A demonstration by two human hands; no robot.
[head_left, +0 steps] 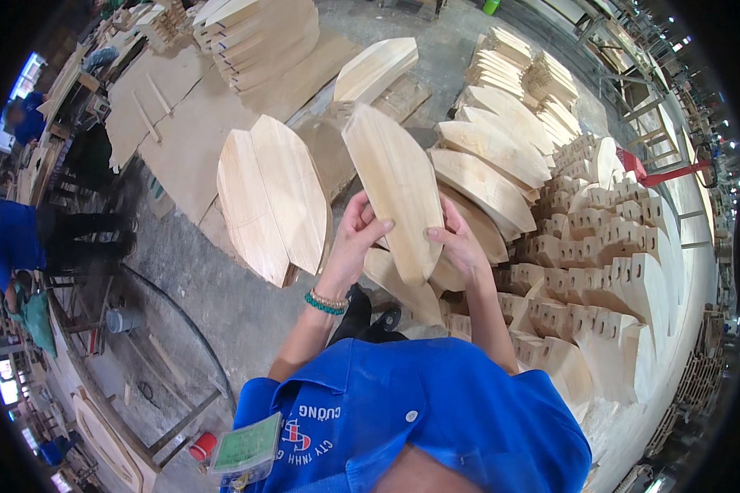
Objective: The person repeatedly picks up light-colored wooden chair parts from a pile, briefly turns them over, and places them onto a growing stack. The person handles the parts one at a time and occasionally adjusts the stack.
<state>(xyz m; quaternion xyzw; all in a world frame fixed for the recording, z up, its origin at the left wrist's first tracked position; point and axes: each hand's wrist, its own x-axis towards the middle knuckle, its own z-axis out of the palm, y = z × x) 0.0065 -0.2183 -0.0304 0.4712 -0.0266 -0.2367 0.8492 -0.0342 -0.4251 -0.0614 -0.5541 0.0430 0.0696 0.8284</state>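
A long, pale wooden panel [396, 185] with curved sides and a blunt tapered far end is held up in front of me. My left hand [358, 242] grips its left edge, thumb lying on the face. On the opposite edge my right hand [462, 245] has its thumb on the face too; the fingers of both hands are partly hidden behind the wood. Left of the held piece, two similar panels [271, 197] lie side by side on top of what may be a stack. Further panels [485, 185] lean overlapping to the right.
Slotted, curved wooden parts [608, 246] stand in dense rows at the right. A tall stack of boards [259, 41] rises at the far left. A black hose [181, 308] crosses the floor. A co-worker in a blue shirt [8, 234] stands beside a bench at the left.
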